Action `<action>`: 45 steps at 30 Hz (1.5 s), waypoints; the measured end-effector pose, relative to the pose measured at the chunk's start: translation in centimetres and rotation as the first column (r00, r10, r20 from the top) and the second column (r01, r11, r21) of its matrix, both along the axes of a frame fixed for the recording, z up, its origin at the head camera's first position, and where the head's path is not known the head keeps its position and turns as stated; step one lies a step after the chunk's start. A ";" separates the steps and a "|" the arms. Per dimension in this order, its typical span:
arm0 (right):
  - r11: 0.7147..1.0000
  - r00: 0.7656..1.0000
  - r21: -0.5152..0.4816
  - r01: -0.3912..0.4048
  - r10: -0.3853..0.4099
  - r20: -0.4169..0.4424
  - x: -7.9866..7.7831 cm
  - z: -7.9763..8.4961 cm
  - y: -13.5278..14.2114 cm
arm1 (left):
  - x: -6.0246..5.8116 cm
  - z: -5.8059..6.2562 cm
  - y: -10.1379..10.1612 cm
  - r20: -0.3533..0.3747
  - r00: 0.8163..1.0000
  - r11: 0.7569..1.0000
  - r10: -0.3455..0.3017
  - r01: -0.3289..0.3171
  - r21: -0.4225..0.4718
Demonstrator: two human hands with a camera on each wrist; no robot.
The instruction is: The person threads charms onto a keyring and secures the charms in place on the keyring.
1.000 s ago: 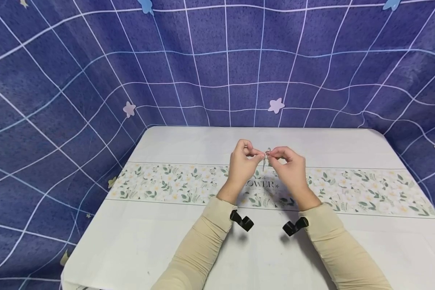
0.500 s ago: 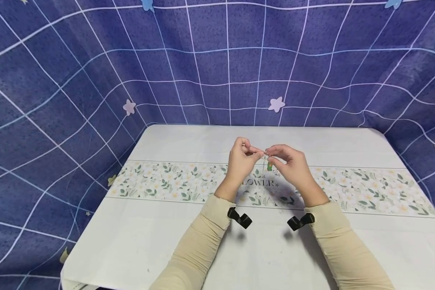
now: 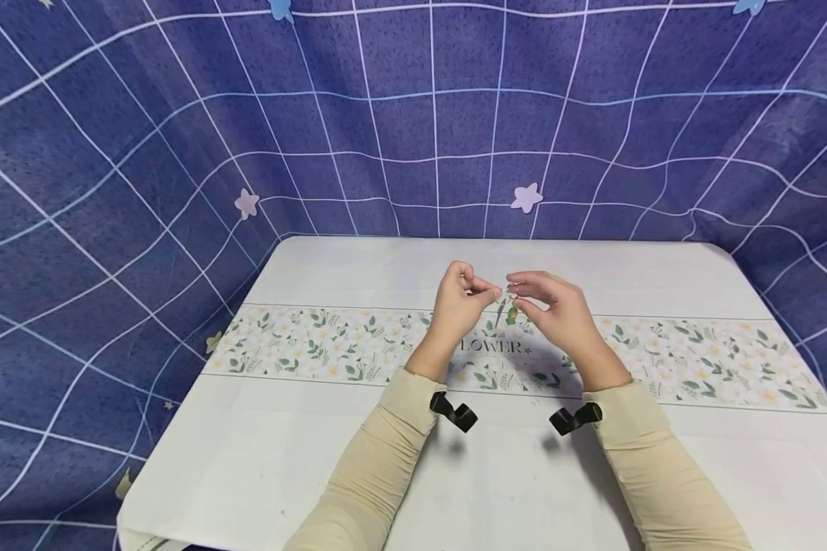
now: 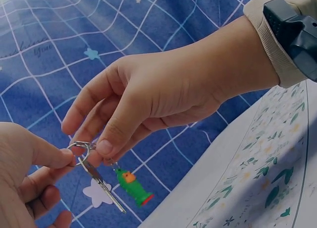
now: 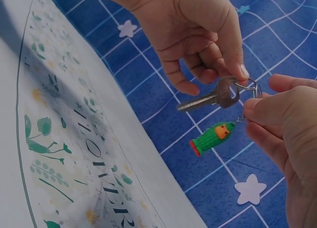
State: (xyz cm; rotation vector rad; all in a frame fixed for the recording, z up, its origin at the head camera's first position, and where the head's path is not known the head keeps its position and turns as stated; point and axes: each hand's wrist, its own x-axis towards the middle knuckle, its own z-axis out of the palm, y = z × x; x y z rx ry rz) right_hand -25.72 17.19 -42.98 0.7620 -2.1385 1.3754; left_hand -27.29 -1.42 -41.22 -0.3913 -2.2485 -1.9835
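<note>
My left hand (image 3: 458, 310) pinches a metal key ring (image 5: 251, 84) between thumb and fingertips. From this ring hangs a silver key (image 5: 213, 99), tilted downward in the left wrist view. Facing it, my right hand (image 3: 556, 312) has its thumb and fingers at the ring's other side, pinching where a short chain joins. A small green figure charm (image 4: 132, 187), with an orange face and red base, dangles from that chain below my right thumb. Both hands are raised above the table. Fingertips partly hide the ring and the chain's link.
The white table (image 3: 262, 444) carries a floral printed band (image 3: 344, 344) with lettering across its middle. Behind and to the left hangs a blue curtain (image 3: 400, 122) with a white grid and stars. Black wrist cameras (image 3: 455, 413) sit on both cuffs.
The green charm has come into view, hanging below my right hand. My right hand has shifted slightly right and its fingers have spread a little. My left hand has barely moved.
</note>
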 end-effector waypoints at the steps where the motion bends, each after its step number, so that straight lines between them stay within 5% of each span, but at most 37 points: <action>1: 1.000 1.000 0.013 0.008 -0.009 0.003 0.0 0.1 0.0 | 0.0 -0.1 0.0 0.000 1.000 1.000 -0.001 0.001 0.001; 16: 0.999 0.999 0.033 0.027 -0.026 -0.027 0.1 -0.1 -0.1 | -0.1 -0.2 0.2 -0.050 0.998 0.997 -0.040 0.037 -0.072; 28: 0.993 0.996 0.118 0.026 -0.016 -0.092 -0.1 -0.3 0.0 | -0.1 -0.6 -0.2 -0.172 0.983 0.941 -0.060 -0.001 -0.339; 45: 0.978 0.987 0.192 0.087 -0.058 -0.149 -0.1 -0.3 0.1 | -0.3 -0.5 -0.4 -0.104 0.993 0.964 -0.056 0.026 -0.265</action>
